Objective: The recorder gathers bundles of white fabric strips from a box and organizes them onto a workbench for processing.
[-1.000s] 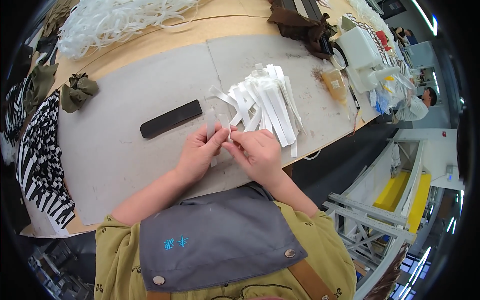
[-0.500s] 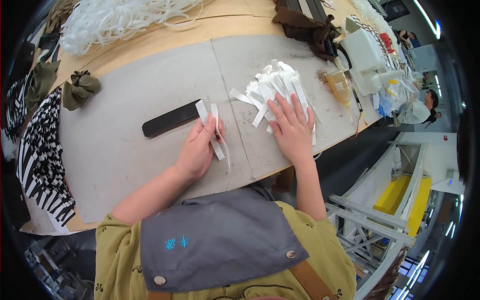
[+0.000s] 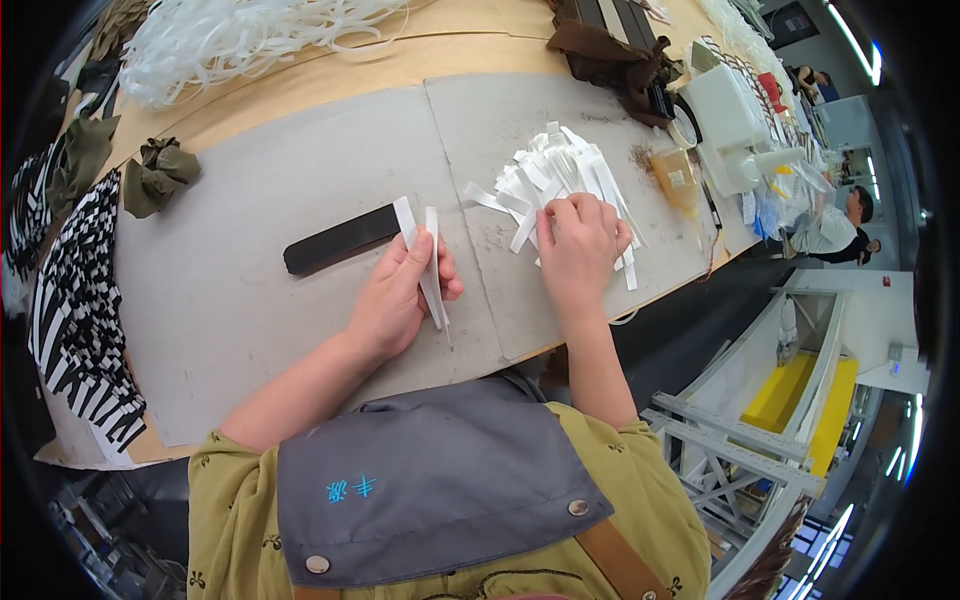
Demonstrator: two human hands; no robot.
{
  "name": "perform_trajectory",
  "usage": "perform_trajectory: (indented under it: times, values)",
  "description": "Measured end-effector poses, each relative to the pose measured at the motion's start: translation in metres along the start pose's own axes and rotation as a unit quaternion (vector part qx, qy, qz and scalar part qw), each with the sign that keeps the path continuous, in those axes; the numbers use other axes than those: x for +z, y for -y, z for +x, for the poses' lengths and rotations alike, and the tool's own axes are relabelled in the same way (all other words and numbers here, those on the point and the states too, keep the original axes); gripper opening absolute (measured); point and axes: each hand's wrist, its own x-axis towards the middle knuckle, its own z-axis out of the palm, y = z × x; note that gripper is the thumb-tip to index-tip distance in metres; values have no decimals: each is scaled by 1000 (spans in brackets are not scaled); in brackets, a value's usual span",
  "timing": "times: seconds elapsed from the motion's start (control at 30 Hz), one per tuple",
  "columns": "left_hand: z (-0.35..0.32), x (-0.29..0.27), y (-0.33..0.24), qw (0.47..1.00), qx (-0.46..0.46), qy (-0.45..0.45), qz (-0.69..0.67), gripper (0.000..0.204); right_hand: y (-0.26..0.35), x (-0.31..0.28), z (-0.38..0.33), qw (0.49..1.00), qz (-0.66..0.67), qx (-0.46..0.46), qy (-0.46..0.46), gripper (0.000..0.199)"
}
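Observation:
My left hand (image 3: 392,295) is closed around a pair of narrow white strips (image 3: 431,285), which stand up past the thumb and hang below the palm. Just beyond it, a long stack of black strips (image 3: 340,240) lies on the grey work surface, its right end behind the white strips. To the right is a loose pile of white strips (image 3: 560,160), fanned out in several directions. My right hand (image 3: 582,245) rests at the near side of this pile with its fingers curled in. Whatever sits under those fingertips is hidden.
Black-and-white strips (image 3: 85,310) form a heap at the left edge, near a crumpled olive cloth (image 3: 160,178). Translucent white bands (image 3: 240,45) lie in a tangle at the back. A white container (image 3: 725,110) and an amber bag (image 3: 676,178) stand at the right.
My right hand has gone from lying flat with spread fingers on the pile to curled fingers, drawn slightly back. In my left hand the white strips have shifted a little.

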Motion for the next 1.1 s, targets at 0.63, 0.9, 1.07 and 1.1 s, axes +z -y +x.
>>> perform_trajectory:
  times: [0.63, 0.9, 1.07, 1.1]
  values:
    - [-1, -3, 8, 993, 45, 12, 107, 20, 9, -15, 2, 989, 140, -26, -27, 14]
    - [-18, 10, 1, 998, 42, 8, 52, 25, 2, 3, 19, 989, 116, -69, 53, 11]
    - [-29, 10, -3, 998, -28, -8, 61, 24, 13, -9, 20, 959, 281, -36, 10, 8]
    - [-30, 14, -6, 997, -30, -18, 71, 25, 13, -11, 21, 934, 357, -13, 0, 7]
